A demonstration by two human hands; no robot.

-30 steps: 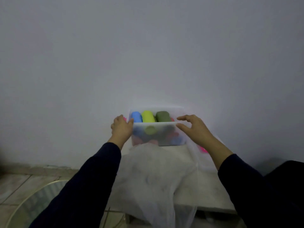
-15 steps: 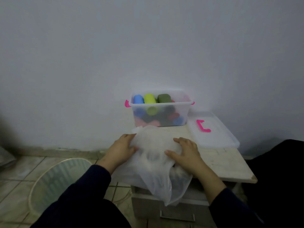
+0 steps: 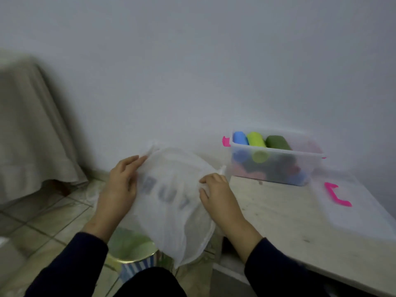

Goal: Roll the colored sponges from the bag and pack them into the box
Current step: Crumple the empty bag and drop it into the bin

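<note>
Bag lifted off table, left of box | stretched between hands | left hand, right hand pinch its edges

A pale, stained bench stands against the white wall. On its far part sits a clear plastic box with pink handles, full of rolled colored sponges. Just beside the box, to the right, the clear lid with a pink clip lies flat on the bench. Left of the bench is a tiled floor.
</note>
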